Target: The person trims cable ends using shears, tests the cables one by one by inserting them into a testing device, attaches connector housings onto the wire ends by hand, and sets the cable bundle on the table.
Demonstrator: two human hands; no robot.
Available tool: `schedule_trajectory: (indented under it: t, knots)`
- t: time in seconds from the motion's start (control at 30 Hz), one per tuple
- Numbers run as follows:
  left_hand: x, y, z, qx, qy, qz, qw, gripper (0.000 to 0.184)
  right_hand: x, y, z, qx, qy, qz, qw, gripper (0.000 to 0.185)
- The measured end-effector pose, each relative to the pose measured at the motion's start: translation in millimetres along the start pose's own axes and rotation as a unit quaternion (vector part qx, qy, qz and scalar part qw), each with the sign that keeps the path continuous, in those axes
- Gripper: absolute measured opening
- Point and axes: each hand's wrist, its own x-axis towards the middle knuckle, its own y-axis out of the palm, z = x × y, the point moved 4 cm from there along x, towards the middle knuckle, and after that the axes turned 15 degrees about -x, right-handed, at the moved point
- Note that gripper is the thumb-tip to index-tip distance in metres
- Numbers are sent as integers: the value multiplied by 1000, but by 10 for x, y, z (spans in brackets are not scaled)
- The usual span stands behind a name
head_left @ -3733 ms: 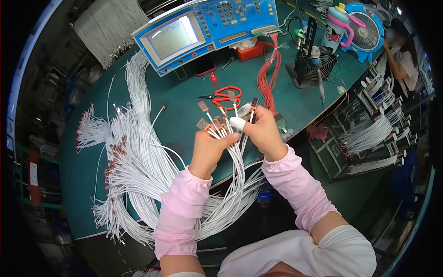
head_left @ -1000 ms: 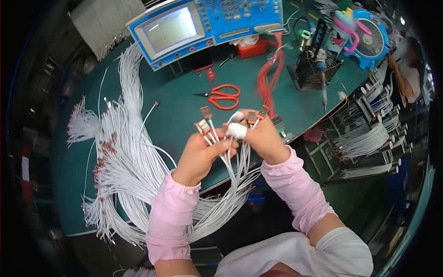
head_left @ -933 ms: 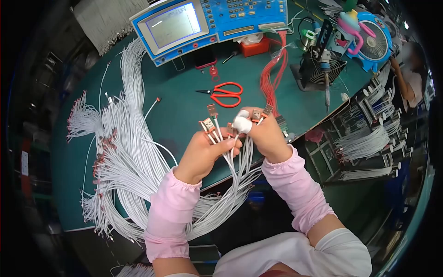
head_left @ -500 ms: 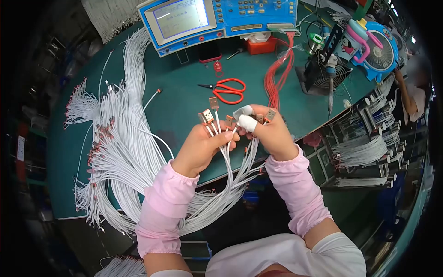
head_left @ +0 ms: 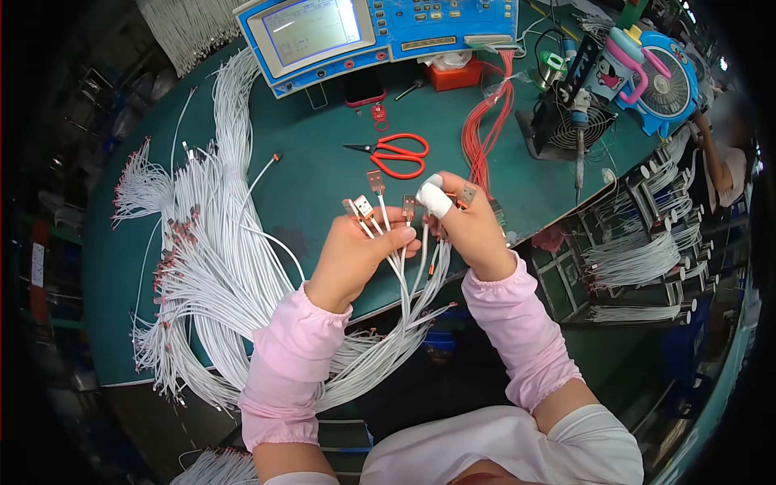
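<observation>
Gripping white cables (head_left: 405,283) below flat metal plugs (head_left: 375,181), the left hand (head_left: 356,255) sits beside the right hand (head_left: 477,230), whose white-wrapped fingers (head_left: 436,200) curl round more; the green tabletop (head_left: 323,194) has its near edge under them, open room lying before red-handled scissors (head_left: 394,153).

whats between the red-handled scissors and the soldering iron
In the head view, a bundle of red wires on the green tabletop, then a black stand.

The cables (head_left: 234,182) are white, the plugs (head_left: 365,208) silver and orange, the sleeves (head_left: 295,352) plain pink, the worktop (head_left: 311,166) green, the tester (head_left: 416,34) blue, the scissors (head_left: 396,153) red and black.
</observation>
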Motion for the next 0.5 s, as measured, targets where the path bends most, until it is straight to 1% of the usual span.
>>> schedule_trajectory:
  t: [0.03, 0.07, 0.13, 0.17, 0.23, 0.33, 0.37, 0.4, 0.43, 0.47, 0.5]
  knots:
    - [2, -5, 7, 0, 0, 0, 1000, 28, -4, 8, 35, 3, -28, -5, 1000, 12]
    - [8, -9, 15, -9, 4, 5, 1000, 26, 6, 11, 20, 2, -28, -5, 1000, 12]
    - [9, -1, 18, -17, 8, 11, 1000, 23, 40, 20, -17, -52, -43, 3, 998, 10]
    - [7, 7, 20, -10, 4, 10, 1000, 23, 43, 7, -22, -52, -44, 3, 998, 10]
    - [10, -2, 25, -2, 1, 8, 1000, 22, 44, -23, -63, -66, -4, 8, 998, 10]
    - [42, -18, 72, 15, 1, 27, 1000, 24, 25, -14, -45, -47, 5, -6, 999, 10]
    - [45, -7, 64, 56, 32, 29, 998, 19, 27, 3, -45, -47, 5, -6, 999, 10]
    - [50, -1, 56, 96, 63, 30, 993, 17, 32, 37, -15, -10, -33, 4, 999, 11]
    - [66, -33, 73, 96, 62, 31, 993, 17, 32, 57, 14, 27, -70, 14, 997, 11]
    - [79, -63, 67, 205, 102, 42, 973, 18, 43, 57, -9, 27, -70, 14, 997, 11]
    - [83, -69, 63, 310, 140, 52, 939, 20, 60, 65, -32, -54, -94, 18, 994, 12]
